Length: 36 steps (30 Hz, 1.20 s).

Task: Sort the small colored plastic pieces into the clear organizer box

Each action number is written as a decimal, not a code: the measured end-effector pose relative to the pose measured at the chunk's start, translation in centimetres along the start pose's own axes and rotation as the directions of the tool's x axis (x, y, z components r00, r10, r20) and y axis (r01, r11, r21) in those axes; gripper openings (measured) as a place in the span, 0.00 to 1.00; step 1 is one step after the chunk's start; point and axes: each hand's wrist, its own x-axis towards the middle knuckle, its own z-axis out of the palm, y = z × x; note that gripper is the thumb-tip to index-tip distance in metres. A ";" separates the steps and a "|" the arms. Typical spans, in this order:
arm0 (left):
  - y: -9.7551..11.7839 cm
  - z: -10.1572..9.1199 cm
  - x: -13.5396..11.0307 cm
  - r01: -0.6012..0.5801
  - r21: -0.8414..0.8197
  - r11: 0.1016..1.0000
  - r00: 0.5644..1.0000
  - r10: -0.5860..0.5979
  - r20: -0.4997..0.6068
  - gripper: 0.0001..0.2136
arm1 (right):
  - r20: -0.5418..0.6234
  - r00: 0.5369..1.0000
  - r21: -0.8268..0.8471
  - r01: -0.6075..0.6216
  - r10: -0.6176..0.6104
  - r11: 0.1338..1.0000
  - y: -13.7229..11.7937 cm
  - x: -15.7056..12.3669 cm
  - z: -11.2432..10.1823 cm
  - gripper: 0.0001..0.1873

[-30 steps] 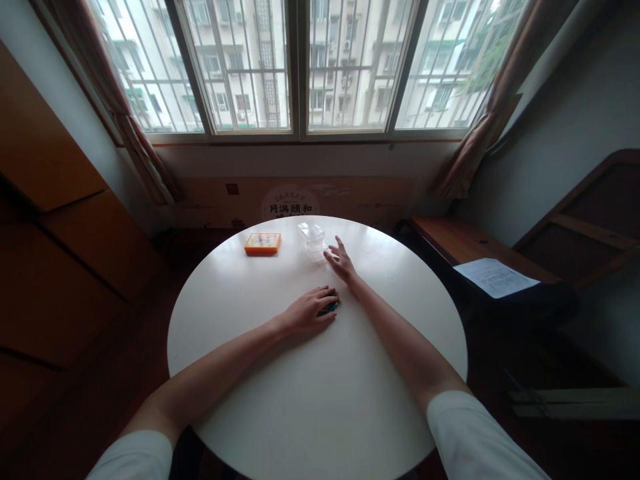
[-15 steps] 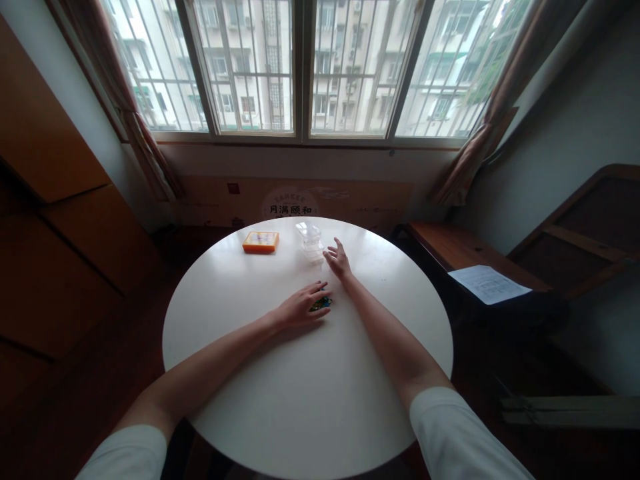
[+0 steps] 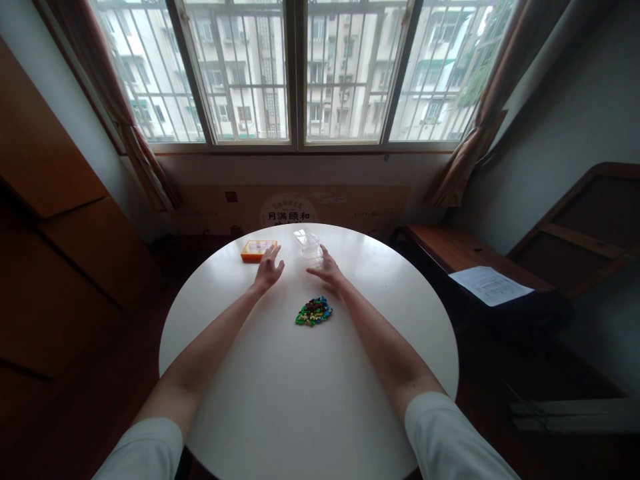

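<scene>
My left hand [image 3: 269,269] is over the white table with its fingers spread, holding nothing. It is just in front of the orange box [image 3: 259,251], and its fingertips overlap the box's right corner in view. At the right side of the clear plastic containers [image 3: 309,248] is my right hand [image 3: 327,269], thumb and fingers apart. Whether its fingers touch the plastic I cannot tell. Closer to me lies a small heap of green, blue, yellow and dark brown bricks [image 3: 314,311], with neither hand on it.
The round white table [image 3: 300,400] stands before a barred window [image 3: 345,73]. Right of it is a brown wooden bench [image 3: 435,243] with a paper sheet [image 3: 490,285] on it. A printed cardboard panel [image 3: 370,207] leans below the window.
My left hand has left the brick heap, uncovering it, and moved forward and left towards the orange box. My right hand has come in lower beside the clear containers.
</scene>
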 end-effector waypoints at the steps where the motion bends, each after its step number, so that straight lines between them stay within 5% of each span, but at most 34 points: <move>1: -0.4 0.2 0.1 0.010 0.056 0.998 1.000 -0.011 0.014 0.25 | -0.020 0.999 -0.023 -0.034 0.033 0.999 -0.2 0.1 0.1 0.54; 6: -1.1 0.8 -0.6 0.073 0.231 0.970 0.993 -0.093 0.075 0.30 | -0.138 0.987 -0.076 -0.094 0.082 0.993 -0.4 0.0 0.9 0.46; 14: -2.2 1.2 -0.3 0.209 0.254 0.944 0.970 -0.234 0.073 0.32 | -0.123 0.992 -0.157 -0.040 0.021 0.987 -0.8 -0.7 0.7 0.43; 24: -1.9 1.2 -1.1 0.134 0.354 0.926 0.983 -0.168 0.068 0.29 | -0.112 0.994 -0.249 -0.020 -0.009 0.968 -1.0 -0.7 0.8 0.42; 30: -1.0 0.9 -1.9 0.050 0.410 0.911 0.999 -0.039 -0.034 0.27 | -0.109 0.994 -0.225 -0.015 -0.010 0.974 -1.0 -0.8 0.6 0.42; 36: -0.2 0.5 -1.9 -0.025 0.401 0.916 1.000 0.021 0.015 0.19 | -0.133 0.991 -0.176 -0.020 -0.004 0.984 -1.0 -0.9 0.5 0.42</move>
